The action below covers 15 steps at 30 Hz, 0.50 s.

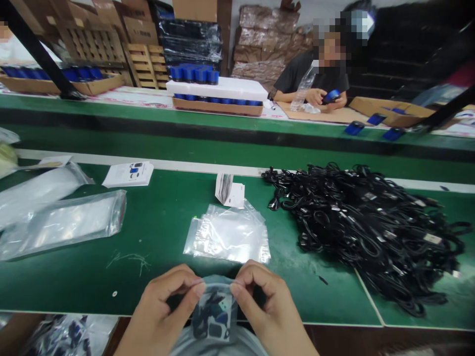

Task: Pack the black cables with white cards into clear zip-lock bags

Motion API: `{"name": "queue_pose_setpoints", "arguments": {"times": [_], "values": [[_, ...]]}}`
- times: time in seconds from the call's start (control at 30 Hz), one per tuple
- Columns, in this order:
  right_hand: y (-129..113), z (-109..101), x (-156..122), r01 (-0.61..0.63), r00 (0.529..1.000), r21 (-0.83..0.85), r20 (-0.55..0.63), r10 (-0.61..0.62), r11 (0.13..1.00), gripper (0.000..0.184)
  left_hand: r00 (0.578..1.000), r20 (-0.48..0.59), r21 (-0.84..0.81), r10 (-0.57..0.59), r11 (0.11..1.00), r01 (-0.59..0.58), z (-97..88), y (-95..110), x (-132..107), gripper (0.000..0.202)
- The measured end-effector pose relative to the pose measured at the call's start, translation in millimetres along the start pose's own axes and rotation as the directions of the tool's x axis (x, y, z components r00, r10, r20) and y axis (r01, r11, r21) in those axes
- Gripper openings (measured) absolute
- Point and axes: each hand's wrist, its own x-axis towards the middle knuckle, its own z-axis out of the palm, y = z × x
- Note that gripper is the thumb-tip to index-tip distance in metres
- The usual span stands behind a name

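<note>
Between my two hands hangs a small clear plastic bag (215,316), upright at the table's front edge. Dark parts and a printed paper show through it. My left hand (168,301) pinches the bag's top left corner between thumb and finger. At the top right corner, my right hand (265,301) pinches it the same way. Just beyond my hands lies a stack of clear zip bags (232,235) on the green table. Behind these, a folded white leaflet (224,190) stands partly open on other white paper.
A large heap of black cables (363,222) covers the right side. Plastic bag packs (67,222) and a stack of printed booklets (128,174) lie left. Across the bench, a person (315,84) handles a blue device (331,96). Filled bags (74,336) sit below, lower left.
</note>
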Motion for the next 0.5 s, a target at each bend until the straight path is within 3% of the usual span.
{"name": "queue_pose_setpoints", "arguments": {"times": [0.17, 0.27, 0.37, 0.5], "values": [[3, 5, 0, 0.021, 0.998, 0.059, 0.058, -0.024, 0.998, 0.021, 0.998, -0.042, -0.125, -0.041, 0.991, 0.035, 9.2, 4, -3, 0.026], [6, 20, -2, 0.015, 0.999, 0.174, -0.038, -0.009, 0.985, 0.026, 0.973, -0.165, -0.246, -0.165, 0.962, 0.121, 26.6, 7, -8, 0.026], [7, 39, -5, -0.067, 0.991, 0.283, -0.089, 0.096, 0.957, 0.031, 0.931, -0.315, -0.19, -0.182, 0.974, 0.126, 45.1, 10, -13, 0.03], [7, 50, -10, 0.019, 0.988, 0.045, -0.154, -0.012, 0.999, 0.035, 0.894, -0.419, -0.167, -0.158, 0.981, 0.095, 55.0, 12, -14, 0.033]]}}
